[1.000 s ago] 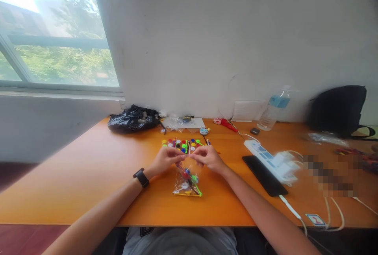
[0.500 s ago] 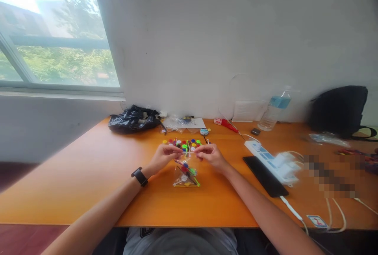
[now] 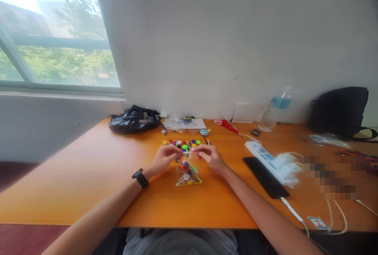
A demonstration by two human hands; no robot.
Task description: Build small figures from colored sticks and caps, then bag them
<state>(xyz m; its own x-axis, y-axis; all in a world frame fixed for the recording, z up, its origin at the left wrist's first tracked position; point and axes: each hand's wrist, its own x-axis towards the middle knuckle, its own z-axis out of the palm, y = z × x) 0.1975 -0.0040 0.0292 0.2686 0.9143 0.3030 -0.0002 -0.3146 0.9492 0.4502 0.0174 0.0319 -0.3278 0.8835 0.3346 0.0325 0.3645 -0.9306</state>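
Observation:
A small clear plastic bag hangs between my hands, with several coloured discs and thin sticks inside. Its lower edge is slightly tilted, with yellow-green sticks lying along it. My left hand pinches the left end of the bag's top edge between thumb and fingers. At the right end of that edge, my right hand pinches in the same way. Just beyond the fingers lie several coloured round pieces and sticks on the table, partly hidden by my hands. A dark watch is on my left wrist.
On the wooden table, a black plastic bag lies at the back left. To the right are a power strip, a black phone with a cable, a water bottle and a black bag. A red tool lies near the wall.
The bag's lower part has swung slightly right and tilted, and its contents have shifted a little. Both hands keep their pinch in almost the same place.

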